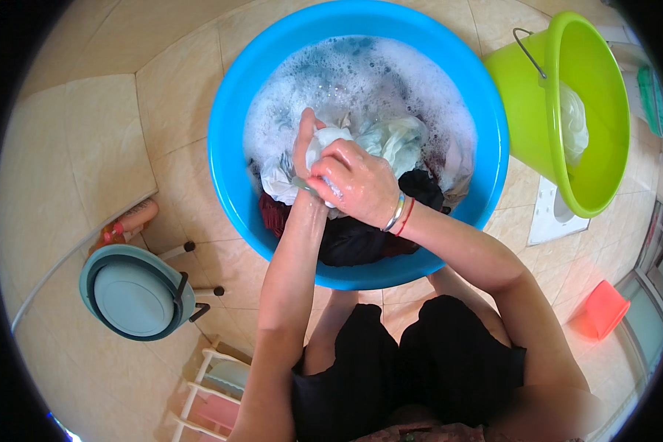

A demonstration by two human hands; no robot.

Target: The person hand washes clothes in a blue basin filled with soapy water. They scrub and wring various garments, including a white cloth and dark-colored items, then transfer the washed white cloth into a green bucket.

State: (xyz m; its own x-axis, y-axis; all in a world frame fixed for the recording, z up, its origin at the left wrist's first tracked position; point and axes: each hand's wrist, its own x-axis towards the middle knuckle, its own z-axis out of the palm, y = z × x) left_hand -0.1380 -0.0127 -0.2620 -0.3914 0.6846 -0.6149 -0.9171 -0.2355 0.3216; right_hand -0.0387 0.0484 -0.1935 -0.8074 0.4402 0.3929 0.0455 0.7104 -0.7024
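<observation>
Over a big blue basin (227,199) of foamy water, my two hands meet at a wet white cloth (330,138). My right hand (361,184) has its fingers curled round the cloth, against the left wrist. My left hand (303,140) is upright behind the cloth and grips it, most of its fingers hidden. A pale bangle (304,185) circles the left wrist. Soaking below are a pale greenish cloth (398,140), dark clothes (357,239) and a dark red garment (274,214), partly covered by suds (346,74).
A lime-green bucket (523,103) with a white cloth or bag (573,124) inside stands at the right. On the left are a grey-blue folding basin (129,295) and a white rack (191,401). A coral-pink container (605,309) lies at the far right.
</observation>
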